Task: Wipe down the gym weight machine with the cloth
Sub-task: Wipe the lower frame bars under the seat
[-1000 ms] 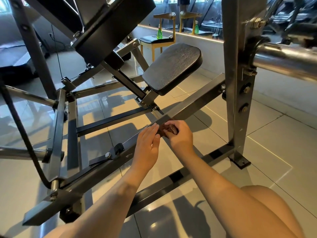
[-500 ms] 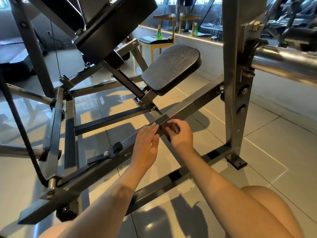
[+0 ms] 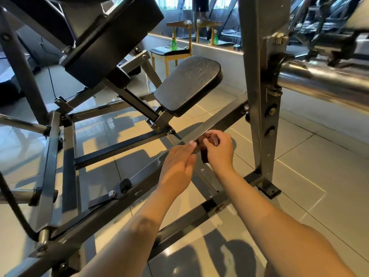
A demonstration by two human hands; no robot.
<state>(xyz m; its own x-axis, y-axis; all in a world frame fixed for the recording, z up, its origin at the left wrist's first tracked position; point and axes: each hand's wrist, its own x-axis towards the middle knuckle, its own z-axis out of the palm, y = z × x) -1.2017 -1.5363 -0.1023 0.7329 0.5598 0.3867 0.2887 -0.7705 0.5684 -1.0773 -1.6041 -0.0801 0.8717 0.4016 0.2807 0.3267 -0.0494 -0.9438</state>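
One black cable (image 3: 11,204) curves down at the left edge of the gym weight machine (image 3: 50,156), close beside its grey frame. A little more to the right, a big black pad (image 3: 111,43) hangs tilted over the frame, and next to it we see a smaller black seat pad (image 3: 189,84), also tilted. Behind the seat pad, at the far side of the floor (image 3: 319,176), stands a wooden chair (image 3: 169,51) with a green bottle (image 3: 173,45) on its seat.

A long slanted bar (image 3: 225,116) of the machine rises from the low left corner up to the upright post. Near the middle of this bar we find the left hand (image 3: 177,162). Its fingers are straight and close together, the fingertips lie on the bar, and it holds nothing. Just beside these fingertips is the cloth (image 3: 204,156), dark brown and bunched, pressed against the same bar. We cannot tell if the fingertips touch it. The right hand (image 3: 219,150) grips the cloth with curled fingers, and a part of the cloth hangs out below the hand.

Further right, the upright post (image 3: 259,96) stands with its foot plate on the floor. At the right edge, a thick chrome bar (image 3: 323,84) goes out from this post.
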